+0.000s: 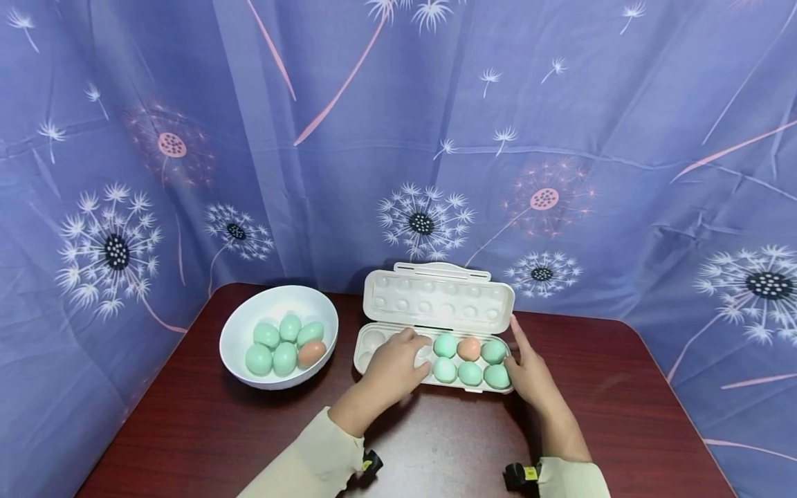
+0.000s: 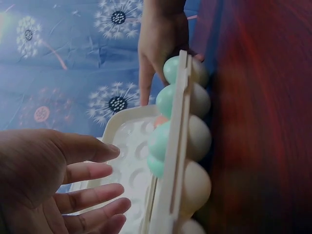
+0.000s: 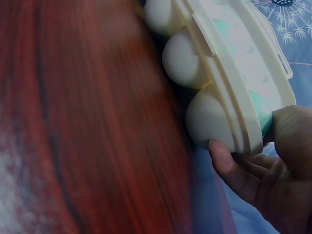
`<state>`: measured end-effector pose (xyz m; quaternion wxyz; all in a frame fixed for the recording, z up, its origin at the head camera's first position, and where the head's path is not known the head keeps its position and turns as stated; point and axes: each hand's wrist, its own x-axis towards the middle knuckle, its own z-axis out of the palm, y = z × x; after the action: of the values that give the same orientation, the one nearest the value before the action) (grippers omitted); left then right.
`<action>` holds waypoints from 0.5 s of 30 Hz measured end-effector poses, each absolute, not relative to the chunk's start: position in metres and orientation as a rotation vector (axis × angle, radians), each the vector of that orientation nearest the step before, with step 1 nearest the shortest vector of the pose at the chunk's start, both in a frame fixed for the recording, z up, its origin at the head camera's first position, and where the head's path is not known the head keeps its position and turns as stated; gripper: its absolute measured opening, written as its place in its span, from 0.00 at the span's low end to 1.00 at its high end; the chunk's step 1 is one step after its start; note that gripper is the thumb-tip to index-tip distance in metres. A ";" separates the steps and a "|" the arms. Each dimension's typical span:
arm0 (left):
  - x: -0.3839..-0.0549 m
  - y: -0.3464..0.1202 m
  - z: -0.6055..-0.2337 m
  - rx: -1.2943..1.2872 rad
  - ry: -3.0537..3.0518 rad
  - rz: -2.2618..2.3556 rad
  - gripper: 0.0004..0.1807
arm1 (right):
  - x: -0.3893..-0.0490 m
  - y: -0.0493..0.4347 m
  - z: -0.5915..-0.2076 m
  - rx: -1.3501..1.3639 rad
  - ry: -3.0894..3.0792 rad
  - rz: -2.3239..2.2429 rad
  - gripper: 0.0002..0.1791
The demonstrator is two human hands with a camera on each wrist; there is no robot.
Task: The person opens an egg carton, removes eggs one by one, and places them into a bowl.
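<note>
A cream egg carton (image 1: 398, 326) lies with its lid (image 1: 438, 301) raised. Green eggs (image 1: 445, 370) and one orange egg (image 1: 469, 348) sit in its right-hand cups. My left hand (image 1: 394, 366) is over the cups left of these eggs. In the left wrist view, the fingers (image 2: 95, 195) are spread and loosely bent, with nothing between them. My right hand (image 1: 532, 370) grips the carton's right end. In the right wrist view, its thumb (image 3: 221, 155) presses on an end cup from outside, while the other fingers are partly hidden behind the end.
Left of the carton stands a white bowl (image 1: 239, 325) holding several green eggs (image 1: 285, 358) and an orange egg (image 1: 311, 353). Both rest on a dark red wooden table (image 1: 429, 443). A blue curtain (image 1: 336, 187) with dandelion prints hangs right behind the table.
</note>
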<state>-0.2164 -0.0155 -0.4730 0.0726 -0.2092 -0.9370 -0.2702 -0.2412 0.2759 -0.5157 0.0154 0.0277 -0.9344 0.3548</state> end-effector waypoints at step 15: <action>-0.220 0.016 -0.488 -0.622 -2.889 -0.739 0.24 | -0.242 0.277 -0.517 0.105 -2.892 1.106 0.48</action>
<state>-0.2197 0.0162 -0.4880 0.0475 -0.2039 -0.9473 -0.2424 -0.2418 0.2767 -0.5169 0.0218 0.0339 -0.9333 0.3569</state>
